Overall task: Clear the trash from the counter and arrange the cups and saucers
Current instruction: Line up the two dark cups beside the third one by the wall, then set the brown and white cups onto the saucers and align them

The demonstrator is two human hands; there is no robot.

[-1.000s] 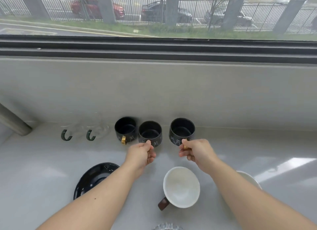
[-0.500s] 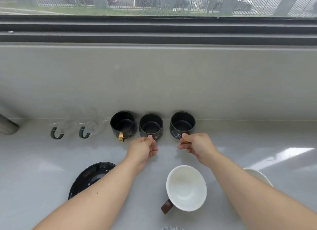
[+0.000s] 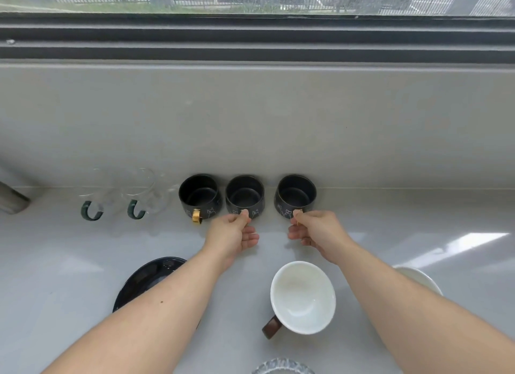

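Three black cups with gold handles stand in a row against the back wall of the grey counter point(image 3: 418, 234). My left hand point(image 3: 234, 231) pinches the handle of the middle black cup point(image 3: 244, 192). My right hand point(image 3: 315, 231) pinches the handle of the right black cup point(image 3: 296, 191). The left black cup point(image 3: 199, 194) stands free, its gold handle facing me. Two clear glass cups with green handles point(image 3: 92, 203) point(image 3: 139, 201) stand further left. A white cup with a brown handle point(image 3: 303, 297) sits near me between my forearms.
A black saucer point(image 3: 150, 276) lies partly under my left forearm. A white saucer point(image 3: 418, 279) shows behind my right forearm. A glass rim point(image 3: 281, 366) pokes in at the bottom edge. A metal pipe point(image 3: 11, 198) enters at far left. The window runs above the wall.
Both hands have pushed the middle and right black cups back toward the wall, into line with the left one. The view has tilted down a little.
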